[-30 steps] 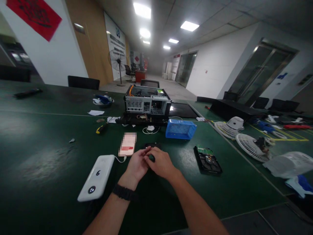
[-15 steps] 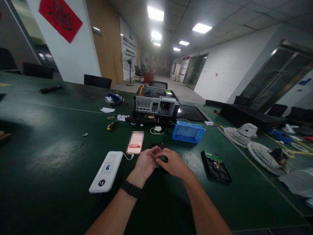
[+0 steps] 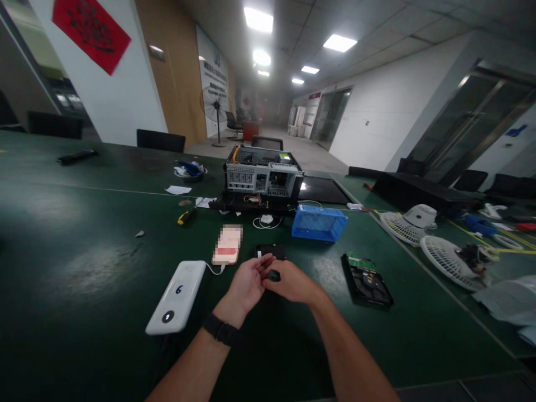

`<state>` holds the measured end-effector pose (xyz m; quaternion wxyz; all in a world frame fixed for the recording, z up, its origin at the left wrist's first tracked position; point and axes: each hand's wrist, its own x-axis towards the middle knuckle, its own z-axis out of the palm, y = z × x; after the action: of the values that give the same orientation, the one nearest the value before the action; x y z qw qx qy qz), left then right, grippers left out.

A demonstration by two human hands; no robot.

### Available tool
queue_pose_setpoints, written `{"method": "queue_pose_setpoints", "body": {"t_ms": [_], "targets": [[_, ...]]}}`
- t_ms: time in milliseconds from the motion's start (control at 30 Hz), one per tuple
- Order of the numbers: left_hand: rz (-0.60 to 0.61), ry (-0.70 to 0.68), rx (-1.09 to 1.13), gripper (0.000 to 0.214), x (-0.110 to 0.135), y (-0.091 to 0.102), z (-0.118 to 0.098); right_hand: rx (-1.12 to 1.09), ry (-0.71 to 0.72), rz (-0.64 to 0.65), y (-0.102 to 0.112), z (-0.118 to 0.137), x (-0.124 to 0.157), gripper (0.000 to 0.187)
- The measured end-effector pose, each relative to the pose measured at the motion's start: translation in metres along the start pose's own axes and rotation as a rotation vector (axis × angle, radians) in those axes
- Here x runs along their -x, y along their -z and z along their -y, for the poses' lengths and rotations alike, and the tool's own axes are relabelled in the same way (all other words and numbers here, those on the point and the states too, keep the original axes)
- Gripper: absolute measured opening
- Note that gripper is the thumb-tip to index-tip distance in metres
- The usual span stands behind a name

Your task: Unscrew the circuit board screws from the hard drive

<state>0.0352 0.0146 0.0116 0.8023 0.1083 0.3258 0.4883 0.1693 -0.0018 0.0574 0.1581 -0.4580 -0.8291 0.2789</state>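
My left hand (image 3: 247,285) and my right hand (image 3: 293,281) meet over the green table (image 3: 84,268), fingertips together. Between them sits a small dark object (image 3: 274,275), pinched by my right fingers; my left fingers curl against it. I cannot make out what it is. Just beyond the hands lies a flat black component (image 3: 270,251). A black band is on my left wrist.
A white power bank (image 3: 178,296) is cabled to a phone (image 3: 228,245) at left. An opened hard drive (image 3: 367,279) lies at right, a blue basket (image 3: 319,222) and open computer case (image 3: 262,177) behind. A screwdriver (image 3: 185,216) and fan parts (image 3: 412,220) lie further out.
The view has swung about between frames. My hands stay joined on the small dark object, and my left fingers opened slightly, then curled back onto it.
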Motion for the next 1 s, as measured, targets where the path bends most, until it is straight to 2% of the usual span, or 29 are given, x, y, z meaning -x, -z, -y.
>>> {"method": "queue_pose_setpoints", "body": {"t_ms": [200, 467, 733, 1000], "targets": [[0.001, -0.011, 0.002, 0.021, -0.004, 0.001, 0.002, -0.011, -0.016, -0.011, -0.002, 0.001, 0.000, 0.014], [-0.007, -0.017, 0.026, 0.020, 0.000, -0.005, 0.000, 0.137, -0.121, -0.052, 0.002, 0.010, 0.003, 0.014], [-0.055, 0.044, -0.003, 0.017, 0.000, -0.006, 0.003, 0.257, -0.136, -0.036, -0.006, 0.011, 0.004, 0.011], [-0.029, 0.007, 0.054, 0.018, -0.004, -0.004, 0.003, 0.267, -0.108, -0.089, -0.001, 0.007, 0.006, 0.015]]}}
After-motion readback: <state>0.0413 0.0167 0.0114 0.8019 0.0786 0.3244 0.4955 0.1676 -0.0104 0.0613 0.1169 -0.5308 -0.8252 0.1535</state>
